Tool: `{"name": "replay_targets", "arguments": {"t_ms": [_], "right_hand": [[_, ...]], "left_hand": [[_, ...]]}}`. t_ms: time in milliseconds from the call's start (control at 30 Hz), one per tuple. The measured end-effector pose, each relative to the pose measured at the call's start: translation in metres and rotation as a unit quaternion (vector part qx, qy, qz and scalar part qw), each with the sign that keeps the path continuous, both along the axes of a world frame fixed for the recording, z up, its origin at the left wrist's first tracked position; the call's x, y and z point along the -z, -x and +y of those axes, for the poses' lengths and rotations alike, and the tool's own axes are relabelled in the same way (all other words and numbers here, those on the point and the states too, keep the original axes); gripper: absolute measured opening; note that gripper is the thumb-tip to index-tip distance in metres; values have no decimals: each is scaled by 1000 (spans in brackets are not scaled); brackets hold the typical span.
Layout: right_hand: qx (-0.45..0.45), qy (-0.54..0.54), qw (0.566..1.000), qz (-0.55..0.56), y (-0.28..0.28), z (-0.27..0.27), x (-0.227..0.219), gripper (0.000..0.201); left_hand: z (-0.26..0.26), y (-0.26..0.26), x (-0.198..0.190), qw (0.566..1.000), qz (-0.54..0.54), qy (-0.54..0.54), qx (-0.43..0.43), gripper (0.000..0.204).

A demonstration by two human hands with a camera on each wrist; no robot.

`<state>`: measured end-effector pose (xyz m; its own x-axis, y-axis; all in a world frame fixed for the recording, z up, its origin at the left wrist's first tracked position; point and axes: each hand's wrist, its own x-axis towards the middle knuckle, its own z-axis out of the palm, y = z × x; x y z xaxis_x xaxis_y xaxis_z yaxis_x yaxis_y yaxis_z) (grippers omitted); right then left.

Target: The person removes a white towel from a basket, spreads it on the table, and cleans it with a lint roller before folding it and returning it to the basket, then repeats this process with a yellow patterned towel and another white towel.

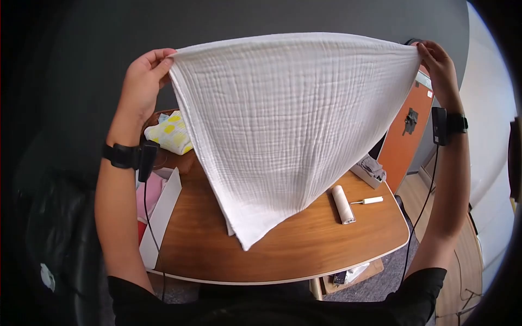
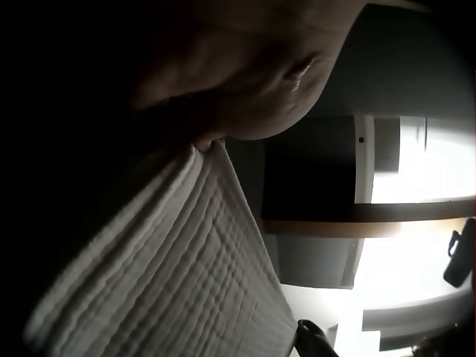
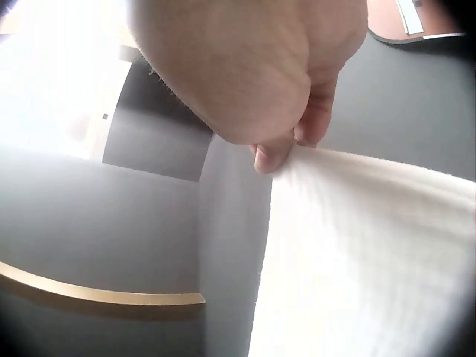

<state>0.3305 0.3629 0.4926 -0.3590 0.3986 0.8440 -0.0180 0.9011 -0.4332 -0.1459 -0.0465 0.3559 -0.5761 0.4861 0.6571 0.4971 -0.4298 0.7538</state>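
At far left, the left hand point(image 1: 142, 81) is raised and pinches one upper corner of the white cloth point(image 1: 288, 119) between thumb and fingers. Below that arm, a white box point(image 1: 167, 209) stands on the left side of the table point(image 1: 293, 261), with pink fabric point(image 1: 154, 187) inside. Next, a yellow-spotted cloth point(image 1: 173, 135) lies partly behind the white cloth's edge. At centre, the white cloth hangs spread between both hands, a lower corner pointing down over the table; whether that corner touches the surface cannot be told. Right of it, a lint roller point(image 1: 342, 205) lies on the table, near a small box point(image 1: 365, 175) holding grey fabric point(image 1: 374, 167). At far right, the right hand point(image 1: 439, 70) pinches the opposite upper corner, thumb against fingers.
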Motion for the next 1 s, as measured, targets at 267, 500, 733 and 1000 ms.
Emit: {"name": "replay_targets", "arguments": {"t_ms": [267,500,733,1000], "right_hand": [[-61,77,995,-17,7,34,21,26],[-23,26,999,34,20,44,54,35],[-13,-30,989,146,34,83,43,40],[-184,83,979,-13,-44,44,123,22]], "left_hand": [[-13,4,-36,999,-34,28,22,28],[-18,-15,-60,994,11,28,-101,25],[2,75,-120,988,113,-46,-93,22],[-94,-35,-24,966,215,84,-114,16]]}}
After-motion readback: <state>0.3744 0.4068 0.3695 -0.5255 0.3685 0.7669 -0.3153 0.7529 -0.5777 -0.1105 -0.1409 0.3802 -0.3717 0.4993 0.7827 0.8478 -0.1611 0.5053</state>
